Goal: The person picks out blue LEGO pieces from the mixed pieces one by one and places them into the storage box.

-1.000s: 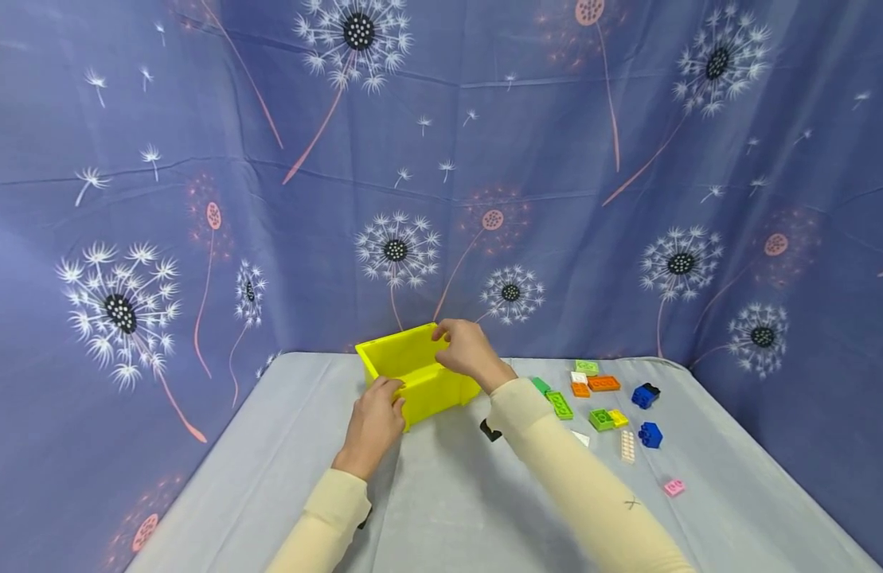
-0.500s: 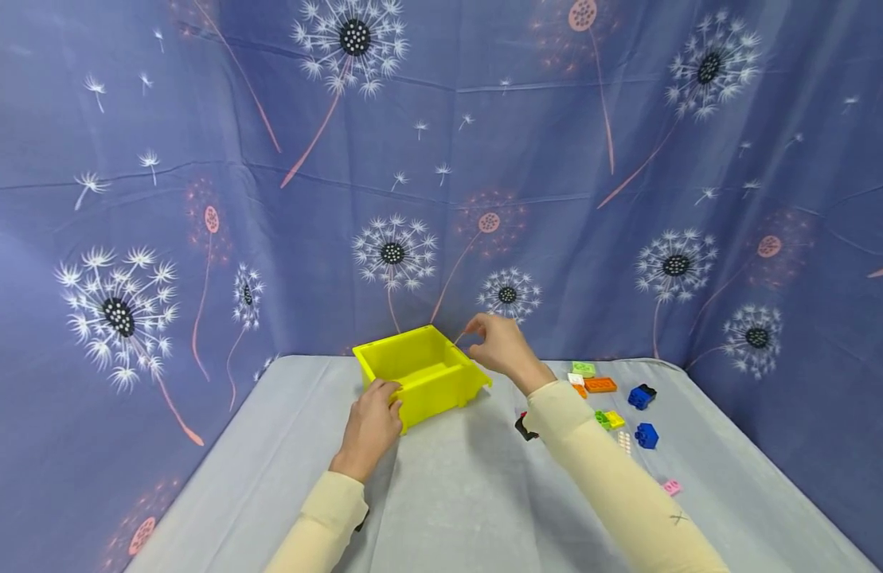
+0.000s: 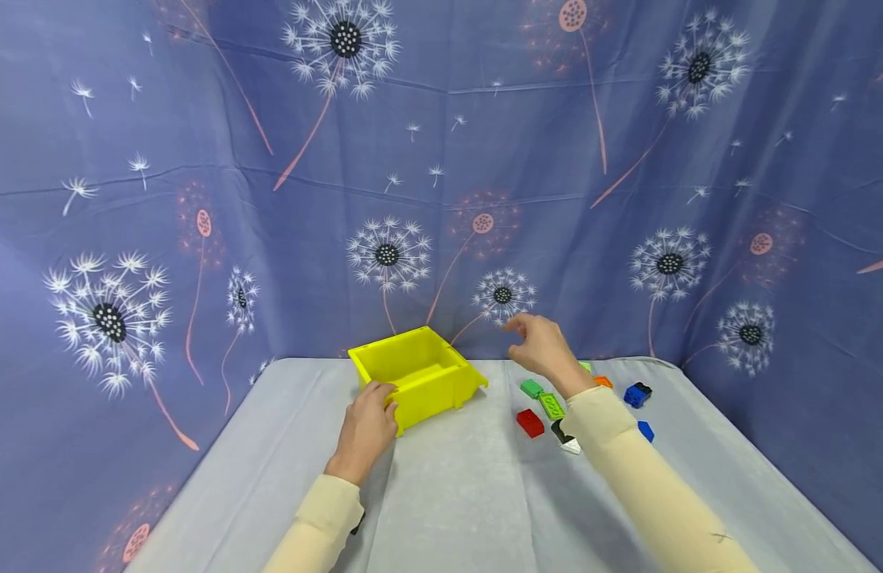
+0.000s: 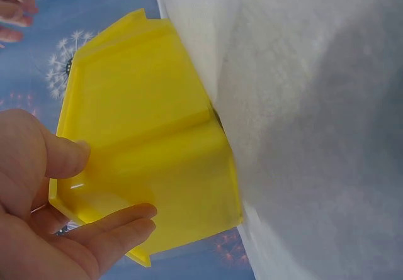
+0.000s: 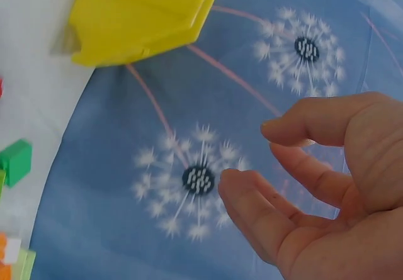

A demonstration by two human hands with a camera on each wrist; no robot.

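Observation:
A yellow plastic storage bin stands at the back of the table, its open top tilted toward the head camera. My left hand grips the bin's near left corner; in the left wrist view the thumb lies on one wall and the fingers reach along the adjoining wall. Off to the right of the bin, my right hand hovers in the air over the table with loosely bent fingers. Nothing sits between its thumb and fingertips in the right wrist view. Below it lie a red brick and a lime green brick.
A green brick, a black piece and a white piece lie near the red brick. Blue bricks are farther right, and the right sleeve covers other pieces. A dandelion-print curtain hangs behind the table.
My right hand has moved right, from over the bin's rim to beside the bin. The red brick and neighbouring pieces have come into sight from behind the sleeve. My left hand stays on the bin.

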